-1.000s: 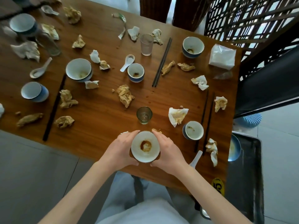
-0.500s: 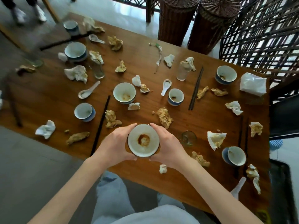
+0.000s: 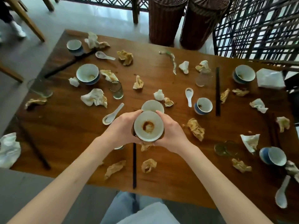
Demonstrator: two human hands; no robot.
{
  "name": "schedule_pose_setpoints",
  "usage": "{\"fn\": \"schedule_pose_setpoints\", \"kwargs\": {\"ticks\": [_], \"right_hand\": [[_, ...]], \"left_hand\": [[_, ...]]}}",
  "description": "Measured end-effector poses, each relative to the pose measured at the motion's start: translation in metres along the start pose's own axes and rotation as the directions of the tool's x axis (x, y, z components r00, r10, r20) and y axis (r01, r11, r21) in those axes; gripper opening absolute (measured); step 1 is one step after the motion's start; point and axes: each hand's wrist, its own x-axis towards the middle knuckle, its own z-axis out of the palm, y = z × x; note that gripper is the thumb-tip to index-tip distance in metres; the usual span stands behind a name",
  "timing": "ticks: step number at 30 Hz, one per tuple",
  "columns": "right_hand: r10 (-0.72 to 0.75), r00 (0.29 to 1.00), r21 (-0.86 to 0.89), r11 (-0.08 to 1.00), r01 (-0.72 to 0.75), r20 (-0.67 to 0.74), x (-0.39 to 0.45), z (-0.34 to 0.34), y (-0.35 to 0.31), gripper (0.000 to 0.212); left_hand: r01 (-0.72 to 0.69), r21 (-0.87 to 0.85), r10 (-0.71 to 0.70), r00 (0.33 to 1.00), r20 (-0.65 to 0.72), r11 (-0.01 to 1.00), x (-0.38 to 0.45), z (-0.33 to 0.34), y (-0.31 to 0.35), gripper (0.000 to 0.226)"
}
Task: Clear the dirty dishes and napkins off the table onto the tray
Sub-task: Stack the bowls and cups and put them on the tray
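Both hands cup a dirty white bowl with a brown sauce stain, held above the wooden table. My left hand grips its left side and my right hand its right side. Just behind it a second white bowl sits on the table, partly hidden. Other dirty bowls, white spoons, glasses and several crumpled napkins lie scattered. The tray is out of view.
Black chopsticks lie on the table. A white tissue pack sits at the far right. Two wicker baskets and a lattice screen stand behind the table. A person's shoe shows at top left.
My view and both hands have moved left along the table with the bowl held; it is now over the middle, next to another bowl. The tray at right has left the view.
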Motion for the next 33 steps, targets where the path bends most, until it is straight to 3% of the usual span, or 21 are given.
{"fn": "schedule_pose_setpoints", "kwargs": {"ticks": [5, 11, 24, 33], "right_hand": [[0.043, 0.998, 0.033, 0.999, -0.041, -0.040, 0.045, -0.007, 0.007, 0.106], [0.113, 0.994, 0.006, 0.994, -0.113, 0.009, 0.074, -0.008, 0.015, 0.110], [0.199, 0.980, 0.056, 0.978, -0.199, 0.001, 0.079, 0.000, 0.026, 0.111], [0.302, 0.953, 0.091, 0.949, -0.303, 0.025, 0.077, 0.013, 0.042, 0.120]], "left_hand": [[0.017, 0.029, -0.018, 0.999, 0.049, 0.999, 0.052, -0.006, -0.020, 0.106], [0.056, 0.023, -0.058, 0.990, 0.128, 0.998, 0.080, -0.007, -0.035, 0.112], [0.051, -0.067, -0.037, 0.980, 0.196, 0.996, 0.098, 0.007, -0.054, 0.110], [0.121, -0.152, -0.083, 0.968, 0.237, 0.981, 0.099, 0.022, -0.065, 0.117]]}}
